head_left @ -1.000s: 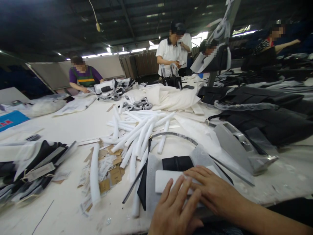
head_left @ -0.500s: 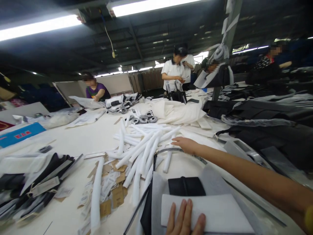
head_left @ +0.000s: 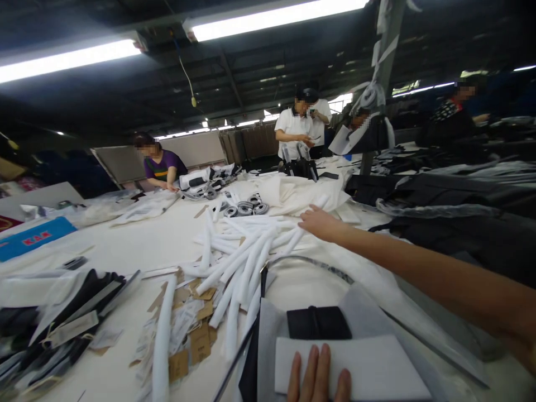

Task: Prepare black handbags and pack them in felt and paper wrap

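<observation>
My left hand [head_left: 312, 379] lies flat, fingers apart, on a white foam sheet [head_left: 368, 363] in the lower middle. Under that sheet is a bag [head_left: 248, 365] covered with thin grey-white wrapping [head_left: 360, 312]; a black strap piece [head_left: 319, 322] shows above the sheet. The bag's thin handle [head_left: 310, 260] arches up beyond it. My right hand [head_left: 320, 223] reaches forward past the handle, its fingers closed round a white foam tube [head_left: 294, 240] that sticks out on both sides. More white foam tubes [head_left: 247, 251] lie heaped just left of it.
Brown tags and small packets [head_left: 201, 340] lie left of the bag. Wrapped black goods [head_left: 62, 312] are piled at far left, behind them a blue box [head_left: 37, 237]. Black bags [head_left: 439, 234] fill the right side. Several people work beyond the table, one in purple [head_left: 163, 164].
My right hand has moved slightly forward and now grips a foam tube. My left hand stays on the foam sheet. The person in purple has lowered the plastic sheet.
</observation>
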Motion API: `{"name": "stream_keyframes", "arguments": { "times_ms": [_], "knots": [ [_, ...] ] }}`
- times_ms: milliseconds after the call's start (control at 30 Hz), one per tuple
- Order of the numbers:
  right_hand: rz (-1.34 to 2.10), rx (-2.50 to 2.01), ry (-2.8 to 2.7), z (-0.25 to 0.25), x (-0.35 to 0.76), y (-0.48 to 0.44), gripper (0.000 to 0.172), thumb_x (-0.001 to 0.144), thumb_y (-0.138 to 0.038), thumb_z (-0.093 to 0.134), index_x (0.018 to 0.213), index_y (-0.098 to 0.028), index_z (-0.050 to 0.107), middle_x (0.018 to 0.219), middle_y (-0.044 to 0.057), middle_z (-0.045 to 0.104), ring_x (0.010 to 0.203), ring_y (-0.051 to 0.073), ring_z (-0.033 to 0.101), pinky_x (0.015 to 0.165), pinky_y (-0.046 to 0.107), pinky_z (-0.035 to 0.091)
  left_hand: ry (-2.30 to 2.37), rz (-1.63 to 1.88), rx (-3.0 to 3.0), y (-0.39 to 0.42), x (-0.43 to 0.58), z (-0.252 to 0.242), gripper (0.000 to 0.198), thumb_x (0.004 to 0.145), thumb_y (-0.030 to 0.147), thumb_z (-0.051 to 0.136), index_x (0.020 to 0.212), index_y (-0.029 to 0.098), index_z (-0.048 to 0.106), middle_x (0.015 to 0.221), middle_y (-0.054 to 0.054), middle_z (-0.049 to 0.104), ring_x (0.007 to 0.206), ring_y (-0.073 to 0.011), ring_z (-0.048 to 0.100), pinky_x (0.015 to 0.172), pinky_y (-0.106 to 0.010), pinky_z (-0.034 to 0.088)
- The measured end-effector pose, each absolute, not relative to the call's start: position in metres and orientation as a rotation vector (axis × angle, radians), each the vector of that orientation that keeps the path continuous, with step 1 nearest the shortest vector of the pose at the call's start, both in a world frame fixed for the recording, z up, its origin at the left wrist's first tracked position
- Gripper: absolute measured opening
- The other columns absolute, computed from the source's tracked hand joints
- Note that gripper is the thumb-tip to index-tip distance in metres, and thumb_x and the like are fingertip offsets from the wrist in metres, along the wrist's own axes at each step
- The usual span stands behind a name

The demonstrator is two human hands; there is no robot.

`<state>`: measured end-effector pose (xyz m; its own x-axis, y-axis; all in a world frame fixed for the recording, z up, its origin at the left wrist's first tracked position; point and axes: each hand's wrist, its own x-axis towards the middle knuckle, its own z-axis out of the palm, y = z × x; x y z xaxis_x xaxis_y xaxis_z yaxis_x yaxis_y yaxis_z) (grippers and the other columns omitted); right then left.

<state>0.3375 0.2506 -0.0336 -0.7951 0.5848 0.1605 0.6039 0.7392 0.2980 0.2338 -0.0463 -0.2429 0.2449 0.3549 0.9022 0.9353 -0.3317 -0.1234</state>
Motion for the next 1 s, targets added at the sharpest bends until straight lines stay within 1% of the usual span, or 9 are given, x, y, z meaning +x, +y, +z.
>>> {"name": "stream_keyframes", "arguments": {
  "times_ms": [100,200,333,400,467,533,700,833,1000],
  "knots": [
    [-0.571,-1.219,-2.675,0.003,0.372,0.214,0.02,0.096,-0.006,0.05,0.104,-0.008,0.068,0.102,0.019,0.072,0.105,0.031,0.066,0.103,0.059,0.038,-1.174,-0.989,-1.967,-0.057,0.229,-0.219,0.021,0.098,0.026,0.055,0.11,0.024,0.071,0.127,-0.008,0.071,0.125,-0.0266,0.063,0.121,-0.052,0.031],
    [-0.511,-1.284,-2.572,0.03,0.415,0.157,0.025,0.099,-0.025,0.053,0.114,-0.009,0.064,0.102,0.019,0.073,0.1,0.033,0.067,0.095,0.05,0.046,-1.172,-0.711,-2.166,-0.066,0.219,-0.191,0.03,0.101,0.026,0.048,0.123,0.02,0.067,0.135,-0.008,0.066,0.124,-0.0308,0.063,0.112,-0.051,0.042],
    [-0.241,-1.046,-2.357,0.021,0.469,0.055,0.035,0.1,-0.047,0.047,0.123,-0.026,0.065,0.12,0.006,0.071,0.111,0.03,0.064,0.097,0.046,0.05,-1.227,-0.444,-2.442,-0.061,0.204,-0.163,0.038,0.098,0.023,0.054,0.135,0.019,0.059,0.138,-0.009,0.064,0.119,-0.0295,0.066,0.092,-0.043,0.058],
    [-0.127,-1.04,-2.306,-0.005,0.489,0.003,0.032,0.097,-0.047,0.051,0.126,-0.042,0.063,0.12,0.001,0.07,0.111,0.031,0.064,0.093,0.048,0.053,-1.305,-0.438,-2.547,-0.055,0.2,-0.154,0.039,0.094,0.021,0.058,0.133,0.021,0.059,0.134,-0.01,0.067,0.115,-0.0293,0.068,0.089,-0.041,0.061],
    [-0.159,-1.07,-2.264,-0.037,0.501,-0.04,0.038,0.093,-0.043,0.058,0.13,-0.049,0.06,0.12,0.0,0.07,0.109,0.031,0.064,0.089,0.048,0.054,-1.325,-0.44,-2.608,-0.049,0.199,-0.144,0.04,0.09,0.02,0.063,0.13,0.021,0.06,0.131,-0.011,0.069,0.112,-0.0292,0.07,0.087,-0.039,0.062],
    [-0.229,-1.075,-2.305,-0.069,0.505,-0.073,0.041,0.092,-0.033,0.058,0.13,-0.047,0.062,0.116,0.001,0.071,0.103,0.029,0.065,0.085,0.045,0.055,-1.355,-0.392,-2.698,-0.045,0.199,-0.129,0.044,0.088,0.018,0.065,0.131,0.021,0.059,0.135,-0.011,0.066,0.117,-0.0279,0.068,0.091,-0.037,0.061],
    [-0.331,-0.866,-2.298,-0.114,0.469,-0.104,0.042,0.098,-0.008,0.04,0.116,-0.026,0.073,0.104,0.002,0.076,0.087,0.016,0.07,0.08,0.031,0.054,-1.706,-0.115,-2.988,-0.041,0.201,-0.086,0.05,0.088,0.014,0.067,0.136,0.023,0.056,0.149,-0.01,0.054,0.131,-0.0272,0.058,0.106,-0.041,0.052],
    [-0.28,-0.866,-2.18,-0.131,0.423,-0.096,0.039,0.104,-0.01,0.035,0.108,-0.02,0.073,0.099,0.003,0.077,0.079,0.016,0.071,0.069,0.03,0.052,-1.704,-0.094,-3.067,-0.04,0.201,-0.074,0.052,0.089,0.015,0.068,0.139,0.019,0.054,0.148,-0.013,0.053,0.135,-0.0267,0.054,0.112,-0.041,0.046],
    [-0.168,-1.039,-2.114,-0.15,0.394,-0.085,0.035,0.105,-0.018,0.038,0.097,-0.021,0.072,0.084,0.003,0.073,0.065,0.019,0.067,0.056,0.033,0.045,-1.664,-0.072,-2.964,-0.046,0.201,-0.084,0.056,0.09,0.013,0.066,0.143,0.02,0.051,0.151,-0.013,0.05,0.136,-0.0274,0.052,0.111,-0.042,0.048]
  ]
}}
